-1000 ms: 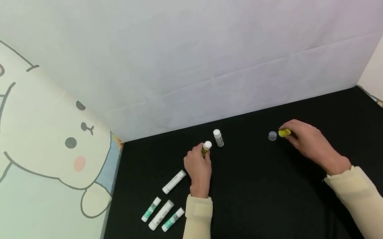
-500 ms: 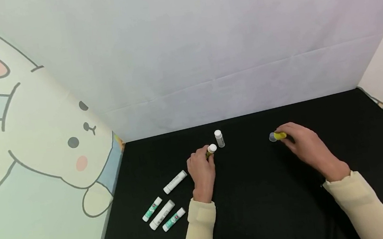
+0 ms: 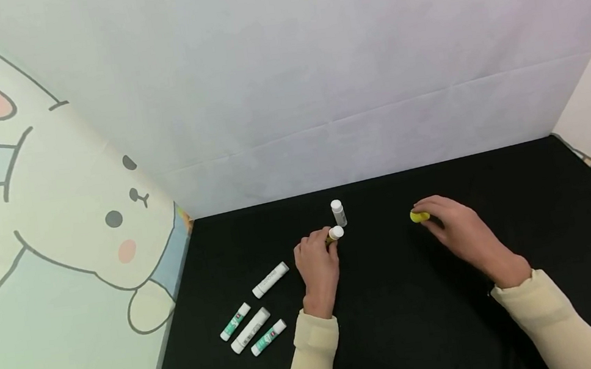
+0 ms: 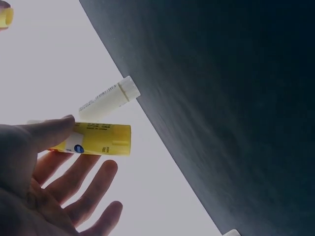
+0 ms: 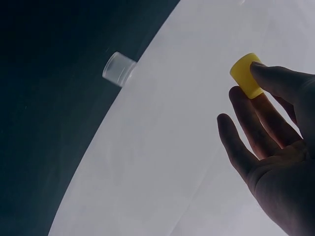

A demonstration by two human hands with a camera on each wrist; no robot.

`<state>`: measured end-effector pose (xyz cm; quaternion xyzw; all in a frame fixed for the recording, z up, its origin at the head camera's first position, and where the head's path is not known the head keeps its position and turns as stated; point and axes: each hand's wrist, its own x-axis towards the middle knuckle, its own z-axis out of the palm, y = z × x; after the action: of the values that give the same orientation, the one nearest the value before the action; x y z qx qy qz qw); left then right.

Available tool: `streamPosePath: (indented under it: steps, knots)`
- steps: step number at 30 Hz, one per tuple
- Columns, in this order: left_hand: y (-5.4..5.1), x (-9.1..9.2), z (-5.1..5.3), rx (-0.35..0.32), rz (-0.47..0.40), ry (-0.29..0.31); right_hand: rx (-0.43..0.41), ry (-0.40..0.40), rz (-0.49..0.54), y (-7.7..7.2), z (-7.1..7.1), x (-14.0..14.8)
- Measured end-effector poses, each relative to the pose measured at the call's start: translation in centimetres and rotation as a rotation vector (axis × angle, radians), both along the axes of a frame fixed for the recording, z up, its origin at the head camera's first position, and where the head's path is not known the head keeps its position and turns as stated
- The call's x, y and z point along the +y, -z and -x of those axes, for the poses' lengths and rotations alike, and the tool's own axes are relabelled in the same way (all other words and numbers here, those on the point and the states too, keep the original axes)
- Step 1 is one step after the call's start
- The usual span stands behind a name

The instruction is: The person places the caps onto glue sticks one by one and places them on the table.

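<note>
Between thumb and fingers my left hand (image 3: 317, 274) pinches a yellow glue stick (image 4: 110, 139), whose white top shows in the head view. Just behind it a white glue stick (image 3: 338, 212) stands upright on the table. My right hand (image 3: 464, 234), farther right, holds a small yellow cap (image 5: 247, 76) by thumb and fingertips, apart from the glue stick. A clear cap (image 5: 119, 69) stands on the table in the right wrist view; the head view does not show it, with the yellow cap and hand in that spot.
Left of my left hand lie a white glue stick (image 3: 270, 280), a larger white one (image 3: 250, 330) and two green-and-white ones (image 3: 235, 322) (image 3: 268, 337). The black tabletop (image 3: 400, 319) ends at a pale backdrop (image 3: 349, 79); a rabbit-print panel (image 3: 68, 225) borders the left.
My right hand has moved left with the yellow cap, passing in front of the clear cap. My left hand has shifted slightly right with the yellow glue stick, nearer the upright white one.
</note>
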<state>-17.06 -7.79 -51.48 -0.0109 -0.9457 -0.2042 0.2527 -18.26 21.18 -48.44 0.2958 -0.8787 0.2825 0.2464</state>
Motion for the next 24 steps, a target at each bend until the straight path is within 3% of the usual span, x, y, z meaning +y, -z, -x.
streamPosePath:
  steps: [11,24]
  knots:
    - [-0.6,0.9,-0.9,-0.033,0.001,0.013,0.014,-0.06,0.014,0.2,-0.6,-2.0]
    - [-0.5,1.7,-1.9,-0.033,0.033,0.031,0.007,-0.099,0.027,0.2,-1.6,-4.1]
